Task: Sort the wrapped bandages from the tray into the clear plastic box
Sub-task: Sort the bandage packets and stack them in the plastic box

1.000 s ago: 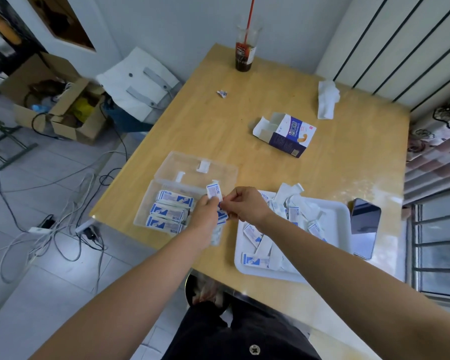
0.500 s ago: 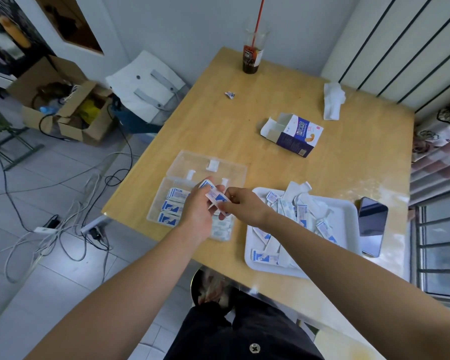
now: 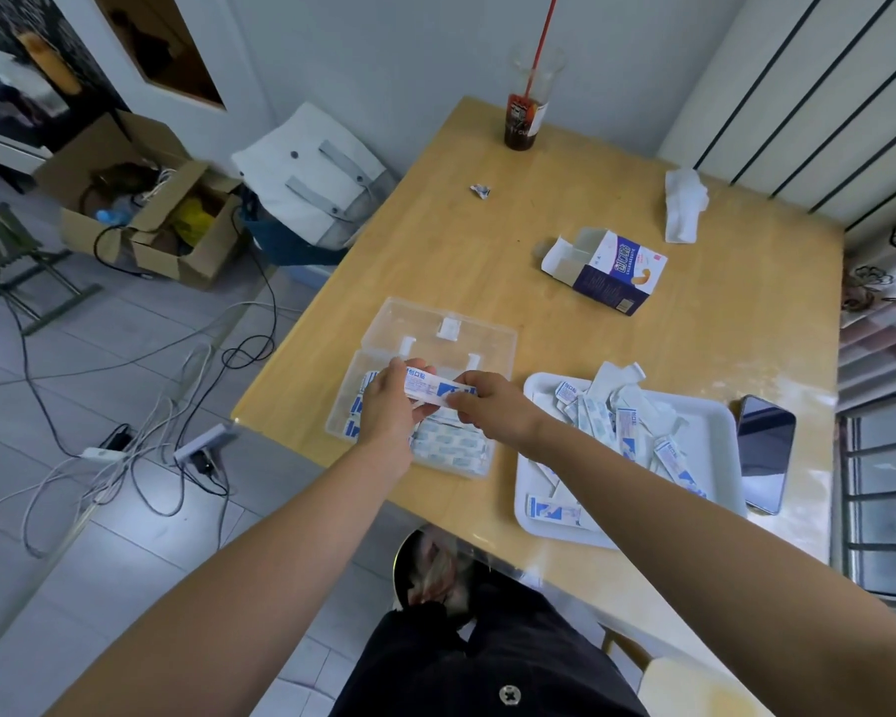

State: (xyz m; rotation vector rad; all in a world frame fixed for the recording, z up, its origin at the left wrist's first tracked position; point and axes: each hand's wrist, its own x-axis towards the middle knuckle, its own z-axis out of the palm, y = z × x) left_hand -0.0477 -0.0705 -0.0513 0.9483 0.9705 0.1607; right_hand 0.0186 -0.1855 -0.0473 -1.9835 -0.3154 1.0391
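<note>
Left of centre on the surface (image 3: pixel 487 251), the clear plastic box (image 3: pixel 425 323) lies with its lid thrown back, open to strips from above. Over it the left hand (image 3: pixel 391 406) and right hand (image 3: pixel 492 406) each pinch one end of a wrapped bandage (image 3: pixel 435 390), held level, probably to align it with those inside. To the right, the white tray (image 3: pixel 715 432) holds the loose heap within reach.
</note>
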